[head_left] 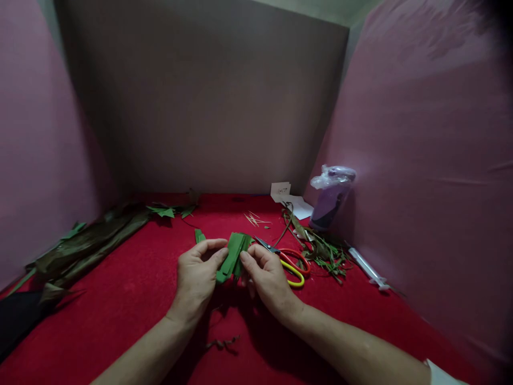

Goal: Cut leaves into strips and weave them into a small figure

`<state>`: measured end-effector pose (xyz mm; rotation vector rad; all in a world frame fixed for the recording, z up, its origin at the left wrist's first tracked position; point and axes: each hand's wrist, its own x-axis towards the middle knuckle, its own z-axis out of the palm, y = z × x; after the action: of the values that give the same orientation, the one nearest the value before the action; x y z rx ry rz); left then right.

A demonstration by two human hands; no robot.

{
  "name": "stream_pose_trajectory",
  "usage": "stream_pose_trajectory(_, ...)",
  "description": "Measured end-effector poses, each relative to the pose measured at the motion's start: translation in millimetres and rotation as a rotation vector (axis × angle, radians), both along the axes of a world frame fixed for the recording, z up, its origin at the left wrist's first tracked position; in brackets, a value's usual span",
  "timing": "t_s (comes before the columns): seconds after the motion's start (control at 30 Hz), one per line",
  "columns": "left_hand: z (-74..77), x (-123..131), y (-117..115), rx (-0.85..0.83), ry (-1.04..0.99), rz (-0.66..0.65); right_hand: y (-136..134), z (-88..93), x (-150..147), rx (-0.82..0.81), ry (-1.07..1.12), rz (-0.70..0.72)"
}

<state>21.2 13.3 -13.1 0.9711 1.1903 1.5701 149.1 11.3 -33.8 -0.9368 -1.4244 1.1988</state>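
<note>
Red surface (120,310); left hand (195,282), right hand (269,279) both pinching folded green leaf (235,252), scissors (274,249) beside right hand

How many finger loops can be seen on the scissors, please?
2. The red loop is beside the right hand; the yellow loop is nearer the person, partly hidden by that hand.

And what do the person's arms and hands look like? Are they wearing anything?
The left hand and right hand are bare: no gloves or bracelets show. A whitish sleeve edges in on the right forearm. The left forearm shows no sleeve.
</note>
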Motion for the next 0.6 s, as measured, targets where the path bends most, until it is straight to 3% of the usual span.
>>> stream_pose_trajectory(0.27,4.0,1.9,-3.1,0.027,0.025,-0.014,0.8,-0.2,1.0,0.014,-0.021,-0.011)
stream_pose_trajectory(0.6,-2.1,-0.4,-0.6,-0.015,-0.042,-0.018,-0.6,-1.1,-1.1,0.054,-0.033,-0.037)
